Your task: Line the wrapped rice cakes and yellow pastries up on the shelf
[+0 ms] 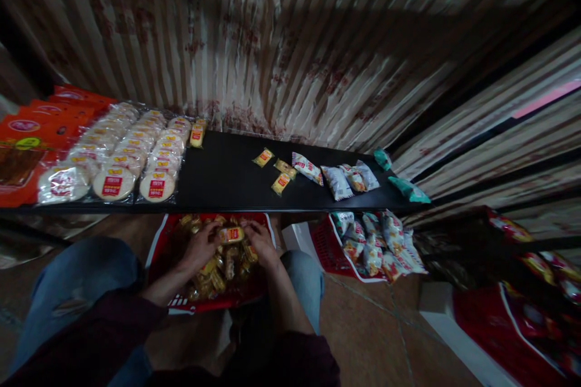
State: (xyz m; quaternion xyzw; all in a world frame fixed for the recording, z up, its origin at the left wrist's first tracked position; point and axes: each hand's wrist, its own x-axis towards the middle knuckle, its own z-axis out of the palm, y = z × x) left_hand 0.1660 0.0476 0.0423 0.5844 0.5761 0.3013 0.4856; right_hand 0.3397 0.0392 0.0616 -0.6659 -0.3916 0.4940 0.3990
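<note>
My left hand [202,247] and my right hand [260,242] are over a red basket [157,254] between my knees. Pinched between them is a small yellow snack packet [231,234] with a red label, one hand at each end. Under the hands, the basket is filled with many similar wrapped snacks [218,281]. On the black shelf [218,172] just beyond, two yellow packets [198,133] stand beside the rice crackers, and three more yellow packets [280,183] lie loose near the middle.
Rows of round rice cracker packs [113,184] and orange bags [27,133] occupy the shelf's left. White snack bags [336,182] and teal bags [408,189] lie rightward. Another red basket [324,248] holds bagged snacks; a red box [490,326] stands at far right. A striped curtain [272,42] hangs behind.
</note>
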